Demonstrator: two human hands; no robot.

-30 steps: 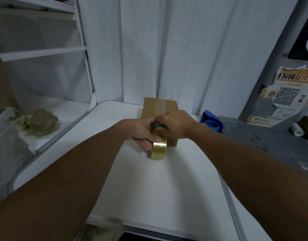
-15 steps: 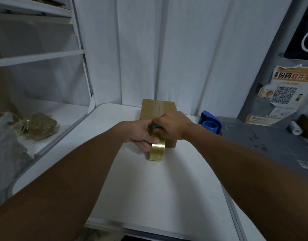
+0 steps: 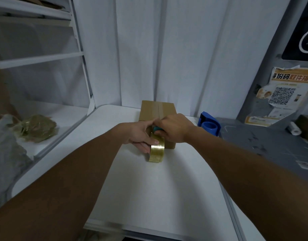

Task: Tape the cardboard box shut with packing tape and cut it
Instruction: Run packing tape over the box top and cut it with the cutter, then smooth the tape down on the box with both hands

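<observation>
the cardboard box (image 3: 157, 117) sits on the table (image 3: 149, 197) at 12 o'clock, its taped seam running 12 to 6. left hand (image 3: 141, 134) grasps the tape roll (image 3: 156, 151) at the near edge; right hand (image 3: 174, 127), clenched on a teal cutter (image 3: 156, 129), is nearer the seam

- My left hand (image 3: 141, 134) reaches forward, fingers curled in a grip, thumb laid across on top.
- My right hand (image 3: 174, 127) sits knuckles-up just beside it, closed in a fist.
- Both forearms extend straight ahead, bare.
</observation>
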